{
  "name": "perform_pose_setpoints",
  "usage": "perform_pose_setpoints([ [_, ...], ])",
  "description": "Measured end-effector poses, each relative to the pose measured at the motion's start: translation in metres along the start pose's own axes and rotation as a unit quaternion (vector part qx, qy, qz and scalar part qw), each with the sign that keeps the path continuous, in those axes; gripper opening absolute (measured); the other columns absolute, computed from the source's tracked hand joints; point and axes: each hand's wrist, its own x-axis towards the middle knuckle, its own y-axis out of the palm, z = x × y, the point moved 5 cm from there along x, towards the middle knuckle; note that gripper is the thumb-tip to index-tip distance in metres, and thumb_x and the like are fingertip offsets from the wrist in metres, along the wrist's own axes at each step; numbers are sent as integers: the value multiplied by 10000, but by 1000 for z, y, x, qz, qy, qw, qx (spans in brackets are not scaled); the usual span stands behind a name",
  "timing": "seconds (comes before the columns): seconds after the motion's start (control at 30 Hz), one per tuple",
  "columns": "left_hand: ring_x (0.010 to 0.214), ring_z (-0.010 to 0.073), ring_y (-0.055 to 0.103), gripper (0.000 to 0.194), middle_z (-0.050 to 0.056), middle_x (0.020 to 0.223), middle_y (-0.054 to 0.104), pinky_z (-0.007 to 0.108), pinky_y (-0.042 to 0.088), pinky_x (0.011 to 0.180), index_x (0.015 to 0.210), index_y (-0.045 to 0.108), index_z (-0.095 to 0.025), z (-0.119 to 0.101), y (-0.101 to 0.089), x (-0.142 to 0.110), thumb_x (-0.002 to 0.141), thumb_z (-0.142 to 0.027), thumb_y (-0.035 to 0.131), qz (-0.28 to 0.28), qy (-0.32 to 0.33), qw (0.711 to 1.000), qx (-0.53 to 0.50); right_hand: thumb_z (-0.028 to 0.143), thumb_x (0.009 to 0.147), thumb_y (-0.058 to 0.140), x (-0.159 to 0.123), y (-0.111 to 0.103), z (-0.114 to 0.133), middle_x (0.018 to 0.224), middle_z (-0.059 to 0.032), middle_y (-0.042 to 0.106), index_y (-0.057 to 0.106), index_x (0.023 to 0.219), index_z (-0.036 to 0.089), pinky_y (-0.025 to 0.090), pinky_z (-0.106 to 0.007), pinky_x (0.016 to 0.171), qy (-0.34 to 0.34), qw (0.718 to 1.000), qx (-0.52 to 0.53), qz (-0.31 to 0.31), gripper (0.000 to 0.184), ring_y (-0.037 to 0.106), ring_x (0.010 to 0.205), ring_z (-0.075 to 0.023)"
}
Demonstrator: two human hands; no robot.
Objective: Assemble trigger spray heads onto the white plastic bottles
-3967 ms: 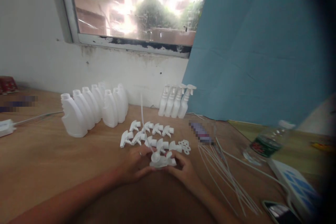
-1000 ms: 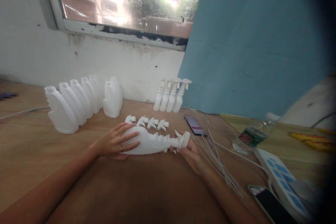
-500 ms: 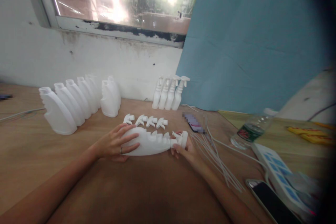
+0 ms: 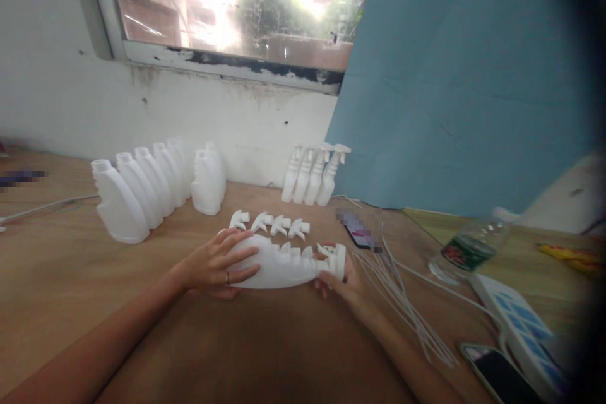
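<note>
Front & centre over the counter [image 4: 61, 284], white btl [image 4: 281, 269] held sideways, neck to R. L hand [image 4: 213, 262] wrapped round its base end; R hand [image 4: 349, 284] gripping the spray head [image 4: 338, 261] at the neck — can't tell if btl touches counter. Four loose spray heads [image 4: 280, 225] lie just behind; open btls [image 4: 151, 192] stand back L, tubes [image 4: 407, 304] to R.

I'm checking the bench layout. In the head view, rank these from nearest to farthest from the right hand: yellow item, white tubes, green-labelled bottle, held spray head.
From the right hand:
1. Held spray head: in its fingers.
2. White tubes: just to its right.
3. Green-labelled bottle: farther right, past the tubes.
4. Yellow item: far right.
</note>
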Motion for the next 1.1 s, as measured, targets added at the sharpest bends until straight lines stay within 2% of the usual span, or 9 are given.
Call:
perform_pose_setpoints([
  [0.07, 1348, 438, 287, 506, 128, 1331, 509, 601, 358, 998, 1259, 540, -242, 0, 0, 0, 828, -506, 567, 4, -2, 1000, 0, 372, 716, 766, 0, -1, -2, 898, -20, 649, 350, 1222, 222, 472, -256, 524, -2, 1000, -11, 0, 672, 585, 559, -127],
  [0.23, 1352, 436, 283, 535, 137, 1331, 511, 601, 355, 1001, 1267, 534, -237, 0, 1, -1, 815, -520, 579, 3, -4, 1000, -15, 408, 818, 657, 1, -2, -8, 627, 48, 590, 381, 1157, 199, 411, -229, 456, -12, 999, -29, -2, 485, 513, 446, -112],
  [0.37, 1354, 431, 281, 535, 138, 1331, 512, 607, 350, 1002, 1267, 531, -239, 0, 0, -1, 816, -522, 580, 6, -7, 1000, -15, 336, 696, 775, 2, -4, -4, 940, -43, 656, 388, 1204, 215, 502, -266, 581, -26, 999, -38, -12, 649, 615, 674, -162],
  [0.43, 1351, 426, 288, 530, 141, 1323, 517, 601, 353, 1002, 1262, 532, -232, 0, -1, 0, 818, -519, 577, 5, -10, 1000, -20, 312, 646, 805, 1, -5, -1, 982, -43, 650, 428, 1172, 216, 512, -269, 616, -19, 999, -39, -24, 655, 622, 707, -166],
  [0.6, 1346, 419, 299, 524, 142, 1319, 515, 593, 353, 1009, 1251, 534, -225, 0, -3, 1, 815, -512, 579, -8, -11, 999, -31, 349, 641, 801, -2, -6, 3, 793, 2, 653, 469, 1097, 195, 462, -239, 495, 13, 997, -39, -63, 585, 537, 501, -109],
  [0.8, 1338, 437, 305, 534, 152, 1327, 505, 603, 366, 990, 1264, 528, -217, -1, -2, 0, 811, -491, 593, -6, -11, 1000, -22, 405, 648, 779, 1, -7, -3, 605, 25, 619, 533, 1128, 143, 404, -240, 429, 40, 997, -20, -64, 600, 490, 432, -116],
  [0.87, 1339, 440, 303, 531, 152, 1316, 516, 606, 366, 988, 1258, 533, -212, -1, -2, 0, 812, -493, 594, -10, -6, 1000, -22, 428, 645, 771, 2, -10, -6, 579, 5, 622, 615, 1045, 123, 414, -251, 449, 52, 996, -42, -60, 526, 517, 459, -135],
  [1.03, 1359, 415, 288, 483, 126, 1325, 524, 596, 358, 1013, 1218, 555, -232, -1, -3, 0, 814, -495, 593, -21, -4, 999, -31, 442, 563, 806, 3, -17, -9, 754, -77, 717, 709, 840, 125, 473, -276, 537, 64, 990, -90, -85, 432, 619, 608, -196],
  [1.1, 1362, 413, 287, 481, 120, 1342, 515, 599, 346, 1025, 1213, 559, -240, -2, -1, -1, 804, -489, 607, -20, -6, 999, -34, 477, 579, 789, 1, -17, -9, 659, -62, 695, 703, 776, 123, 462, -271, 515, 68, 988, -102, -89, 414, 601, 555, -183],
])
